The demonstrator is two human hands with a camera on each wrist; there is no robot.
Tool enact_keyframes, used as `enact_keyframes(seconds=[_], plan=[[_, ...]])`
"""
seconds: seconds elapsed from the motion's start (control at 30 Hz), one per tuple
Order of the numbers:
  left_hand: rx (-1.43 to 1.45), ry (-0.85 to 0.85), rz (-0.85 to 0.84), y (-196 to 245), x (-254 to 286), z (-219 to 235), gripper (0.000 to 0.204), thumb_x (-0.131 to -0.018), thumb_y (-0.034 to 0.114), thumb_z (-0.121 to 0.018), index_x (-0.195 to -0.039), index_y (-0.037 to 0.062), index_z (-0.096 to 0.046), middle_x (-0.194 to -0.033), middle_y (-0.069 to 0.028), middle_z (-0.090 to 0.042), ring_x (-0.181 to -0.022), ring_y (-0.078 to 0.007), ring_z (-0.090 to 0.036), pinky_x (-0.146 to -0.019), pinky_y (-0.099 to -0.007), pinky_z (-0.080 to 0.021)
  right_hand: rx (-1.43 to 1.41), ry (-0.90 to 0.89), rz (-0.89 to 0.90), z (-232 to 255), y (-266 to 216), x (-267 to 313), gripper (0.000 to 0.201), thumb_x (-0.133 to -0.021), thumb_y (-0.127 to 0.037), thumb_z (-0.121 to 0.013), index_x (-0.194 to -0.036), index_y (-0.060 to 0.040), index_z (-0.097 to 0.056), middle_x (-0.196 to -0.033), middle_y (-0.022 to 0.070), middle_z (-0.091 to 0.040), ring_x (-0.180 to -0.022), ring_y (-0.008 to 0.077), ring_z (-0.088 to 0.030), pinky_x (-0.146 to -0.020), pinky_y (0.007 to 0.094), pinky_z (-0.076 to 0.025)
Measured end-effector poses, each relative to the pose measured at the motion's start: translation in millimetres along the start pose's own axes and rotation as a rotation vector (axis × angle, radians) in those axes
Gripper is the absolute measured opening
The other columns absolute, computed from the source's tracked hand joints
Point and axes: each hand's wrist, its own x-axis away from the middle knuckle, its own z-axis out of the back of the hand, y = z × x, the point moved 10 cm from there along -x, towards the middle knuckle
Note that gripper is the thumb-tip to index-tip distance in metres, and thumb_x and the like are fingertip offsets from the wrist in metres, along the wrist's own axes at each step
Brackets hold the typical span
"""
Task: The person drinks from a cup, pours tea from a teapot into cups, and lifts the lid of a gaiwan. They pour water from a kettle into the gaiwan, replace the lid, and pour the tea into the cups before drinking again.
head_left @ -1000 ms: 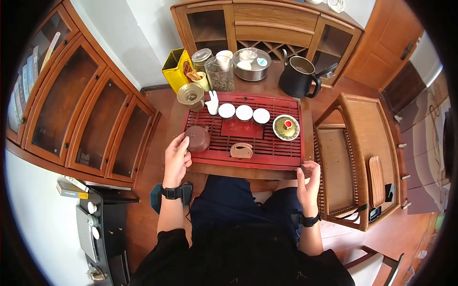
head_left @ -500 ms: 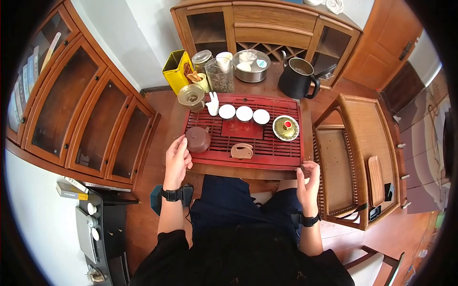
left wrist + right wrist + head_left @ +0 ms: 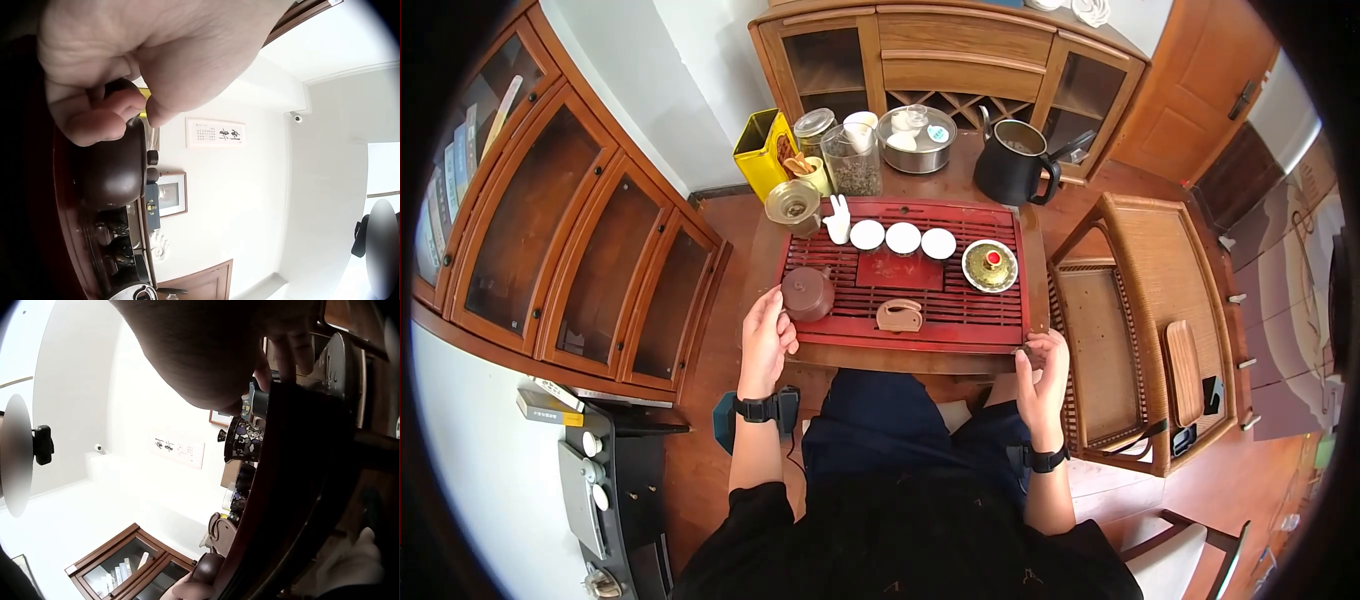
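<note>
- Teapot [image 3: 808, 294], brown, lid on: sat at about 9 o'clock on the red slatted tea tray [image 3: 973, 337]. Clock read from tray centre, head view, 12 pointing away from the person.
- Spout pointed to roughly 1-2 o'clock. Handle side faced the person's left, mostly hidden by fingers.
- Left hand [image 3: 766, 335]: fingers curled, thumb and forefinger pinching at the handle side. Exact finger placement on the handle: couldn't tell.
- Right hand [image 3: 1043, 378]: fingers loosely bent, nothing visible in them, just beside the tray's 4 o'clock corner. Whether it touched the edge: couldn't tell.
- Three white teacups [image 3: 903, 238] stood in a row from 11 to 1 o'clock. White figurine [image 3: 838, 220] was at 10-11, just beside the leftmost cup.
- Patterned lidded bowl [image 3: 990, 267] with red knob was at 3. Brown cut-out ornament [image 3: 899, 316] was at 6, apart from the pot.
- Glass strainer [image 3: 792, 203] was near the 10 o'clock corner; black kettle [image 3: 1011, 165] stood beyond the tray at 1-2.
- Step in hand, my read: grip made on the pot, pot down on the slats or very close to them. No clear gap under the base.
- Next move, my read: any lift called for a firm handle pinch, a level pot so the lid stayed seated, and spout clearance from the cups.
</note>
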Motion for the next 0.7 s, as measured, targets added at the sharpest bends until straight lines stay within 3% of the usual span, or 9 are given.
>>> enact_keyframes(seconds=[0.6,0.7], plan=[[0.012,-0.023,0.012,-1,-1,-1,0.032,-0.109,0.029,-0.054,-0.134,0.0082,-0.057,-0.067,0.0072,-0.038,-0.052,-0.0038,-0.038,-0.045,-0.0221,-0.033,-0.040,0.013,-0.014,3,2,-3,0.020,-0.095,-0.004,-0.067,-0.112,-0.0003,-0.057,-0.122,0.0145,-0.060,-0.098,0.0212,-0.061,-0.084,0.0327,-0.054],[0.022,-0.013,0.013,-3,-3,2,0.032,-0.109,0.028,-0.053,-0.133,0.0084,-0.058,-0.067,0.0071,-0.038,-0.052,-0.0039,-0.039,-0.045,-0.0220,-0.033,0.092,0.023,0.091,3,-7,-2,0.020,-0.098,-0.004,-0.067,-0.114,-0.0001,-0.055,-0.122,0.0138,-0.061,-0.094,0.0181,-0.063,-0.082,0.0303,-0.054]])
